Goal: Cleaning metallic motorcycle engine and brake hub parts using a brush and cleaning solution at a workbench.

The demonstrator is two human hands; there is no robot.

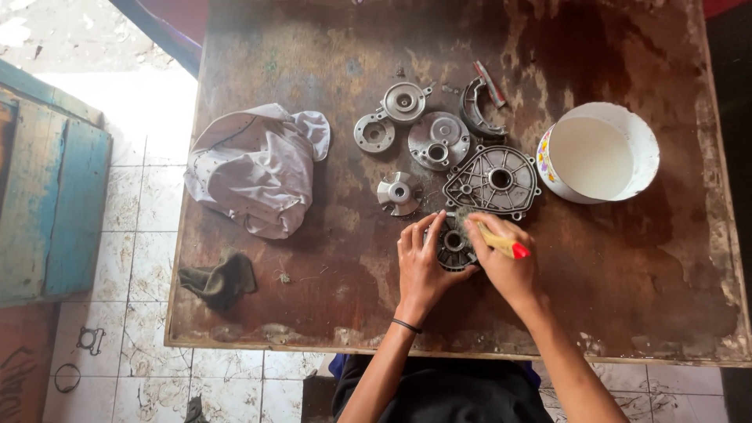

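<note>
Your left hand (423, 262) grips the stiff, heavy, greasy round part (454, 244) by its rim while right-hand fingers (501, 262) clamp the brush (501, 244) over it.

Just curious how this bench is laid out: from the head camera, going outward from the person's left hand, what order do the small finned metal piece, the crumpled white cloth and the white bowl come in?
From the left hand:
1. Small finned metal piece, just above it.
2. Crumpled white cloth, upper left.
3. White bowl, far right.

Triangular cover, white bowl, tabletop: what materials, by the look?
Triangular cover: likely cast aluminium, dull grey, with ribs and bolt lugs. White bowl: enamel or plastic, glossy, floral print outside; cannot tell which. Tabletop: probably wood board, brown coating worn and stained in patches.
</note>
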